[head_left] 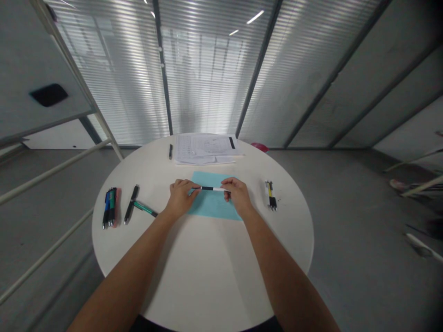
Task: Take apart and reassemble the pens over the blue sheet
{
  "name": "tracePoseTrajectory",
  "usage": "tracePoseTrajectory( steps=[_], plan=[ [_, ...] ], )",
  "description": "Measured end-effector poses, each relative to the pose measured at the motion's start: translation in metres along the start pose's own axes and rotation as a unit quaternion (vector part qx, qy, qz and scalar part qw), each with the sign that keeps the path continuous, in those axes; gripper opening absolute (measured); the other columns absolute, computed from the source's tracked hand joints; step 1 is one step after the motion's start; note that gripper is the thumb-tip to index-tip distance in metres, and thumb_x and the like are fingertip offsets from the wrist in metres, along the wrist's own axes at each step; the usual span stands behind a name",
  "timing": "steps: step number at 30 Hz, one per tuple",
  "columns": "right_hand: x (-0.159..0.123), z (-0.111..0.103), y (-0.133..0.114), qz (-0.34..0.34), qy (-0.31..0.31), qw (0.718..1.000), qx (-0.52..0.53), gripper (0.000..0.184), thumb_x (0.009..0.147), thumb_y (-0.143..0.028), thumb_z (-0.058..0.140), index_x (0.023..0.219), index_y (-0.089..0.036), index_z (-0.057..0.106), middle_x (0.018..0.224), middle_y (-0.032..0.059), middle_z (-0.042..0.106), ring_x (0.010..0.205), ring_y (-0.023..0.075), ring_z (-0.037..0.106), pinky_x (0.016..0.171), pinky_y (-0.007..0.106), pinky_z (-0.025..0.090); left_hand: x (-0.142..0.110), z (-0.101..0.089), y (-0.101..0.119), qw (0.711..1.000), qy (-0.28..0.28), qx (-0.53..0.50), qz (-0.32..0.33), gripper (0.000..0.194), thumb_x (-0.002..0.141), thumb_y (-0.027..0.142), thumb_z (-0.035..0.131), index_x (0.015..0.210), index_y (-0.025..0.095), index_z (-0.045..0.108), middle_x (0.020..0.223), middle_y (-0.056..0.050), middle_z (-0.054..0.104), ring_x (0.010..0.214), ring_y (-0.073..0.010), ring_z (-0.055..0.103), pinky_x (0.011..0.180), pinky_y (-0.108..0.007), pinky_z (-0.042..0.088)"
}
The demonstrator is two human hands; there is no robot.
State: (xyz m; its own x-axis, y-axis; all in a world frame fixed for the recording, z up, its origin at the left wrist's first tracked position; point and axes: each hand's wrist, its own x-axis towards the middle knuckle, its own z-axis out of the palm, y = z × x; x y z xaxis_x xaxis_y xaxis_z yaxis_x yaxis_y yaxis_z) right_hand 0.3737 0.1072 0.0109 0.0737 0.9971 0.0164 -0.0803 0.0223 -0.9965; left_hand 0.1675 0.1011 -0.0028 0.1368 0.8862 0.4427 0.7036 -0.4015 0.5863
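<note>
Left hand (180,198) and right hand (238,196) both pinched closed on a black-and-white pen (211,188), held level mid-tabletop (207,258) over a blue sheet (211,207). Pen bundle (110,207) at 9 o'clock, yellow-black pens (271,196) at 3 o'clock, papers (206,148) at 12.

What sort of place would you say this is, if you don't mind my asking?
It looks like an office or meeting room: a round white table holds a stack of printed papers and several pens, and glass partitions with slatted blinds stand behind it.
</note>
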Motion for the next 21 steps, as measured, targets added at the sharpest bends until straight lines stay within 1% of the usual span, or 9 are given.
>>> tracePoseTrajectory(
  steps=[5, 9, 13, 16, 19, 21],
  plan=[
    [0.003, -0.003, 0.001, -0.001, 0.024, 0.997, 0.068, 0.026, 0.06, -0.024, 0.065, 0.083, -0.019, 0.058, 0.06, -0.004, 0.061, 0.038, 0.0079, 0.046, 0.036, 0.021, 0.035, 0.001, -0.003, 0.001, 0.999, 0.008, -0.041, -0.014, 0.017, 0.081, 0.036, 0.06, 0.084, 0.028, 0.075, 0.089, -0.007, 0.071, 0.093, -0.0268, 0.055, 0.089, -0.041, 0.035],
    [0.006, -0.007, -0.001, 0.004, 0.061, 0.988, 0.139, 0.032, 0.059, -0.025, 0.069, 0.088, -0.02, 0.056, 0.066, -0.0034, 0.062, 0.043, 0.0072, 0.048, 0.04, 0.021, 0.039, 0.001, -0.003, 0.002, 0.999, 0.018, -0.036, -0.019, 0.015, 0.081, 0.033, 0.061, 0.083, 0.029, 0.075, 0.084, -0.006, 0.071, 0.089, -0.0262, 0.055, 0.088, -0.042, 0.035],
    [0.007, -0.011, -0.006, -0.006, 0.093, 0.977, 0.191, 0.029, 0.059, -0.028, 0.073, 0.082, -0.02, 0.057, 0.069, -0.0023, 0.061, 0.048, 0.0063, 0.047, 0.043, 0.02, 0.039, 0.001, -0.002, 0.0, 0.998, 0.024, -0.048, -0.018, 0.012, 0.078, 0.032, 0.064, 0.081, 0.03, 0.075, 0.08, -0.006, 0.071, 0.086, -0.026, 0.055, 0.087, -0.041, 0.036],
    [0.008, -0.013, -0.008, -0.016, 0.12, 0.97, 0.21, 0.027, 0.059, -0.03, 0.075, 0.077, -0.02, 0.057, 0.07, -0.0021, 0.06, 0.05, 0.0063, 0.047, 0.043, 0.019, 0.039, 0.0, 0.0, -0.003, 0.999, 0.017, -0.048, -0.012, 0.014, 0.08, 0.034, 0.062, 0.084, 0.03, 0.075, 0.079, -0.006, 0.071, 0.085, -0.0262, 0.054, 0.089, -0.043, 0.033],
    [0.01, -0.014, -0.007, -0.023, 0.148, 0.966, 0.21, 0.027, 0.059, -0.03, 0.075, 0.076, -0.02, 0.057, 0.069, -0.0026, 0.06, 0.05, 0.0063, 0.047, 0.043, 0.019, 0.039, -0.001, 0.001, -0.005, 1.0, 0.001, -0.02, -0.013, 0.019, 0.082, 0.038, 0.058, 0.089, 0.03, 0.075, 0.079, -0.006, 0.071, 0.087, -0.0266, 0.054, 0.09, -0.045, 0.032],
    [0.012, -0.015, -0.006, -0.026, 0.162, 0.965, 0.204, 0.027, 0.058, -0.031, 0.075, 0.076, -0.02, 0.057, 0.068, -0.003, 0.06, 0.049, 0.0063, 0.047, 0.042, 0.019, 0.04, -0.001, 0.001, -0.006, 0.999, -0.022, 0.019, -0.015, 0.023, 0.085, 0.04, 0.054, 0.092, 0.03, 0.074, 0.082, -0.006, 0.07, 0.089, -0.0269, 0.054, 0.089, -0.045, 0.032]
  ],
)
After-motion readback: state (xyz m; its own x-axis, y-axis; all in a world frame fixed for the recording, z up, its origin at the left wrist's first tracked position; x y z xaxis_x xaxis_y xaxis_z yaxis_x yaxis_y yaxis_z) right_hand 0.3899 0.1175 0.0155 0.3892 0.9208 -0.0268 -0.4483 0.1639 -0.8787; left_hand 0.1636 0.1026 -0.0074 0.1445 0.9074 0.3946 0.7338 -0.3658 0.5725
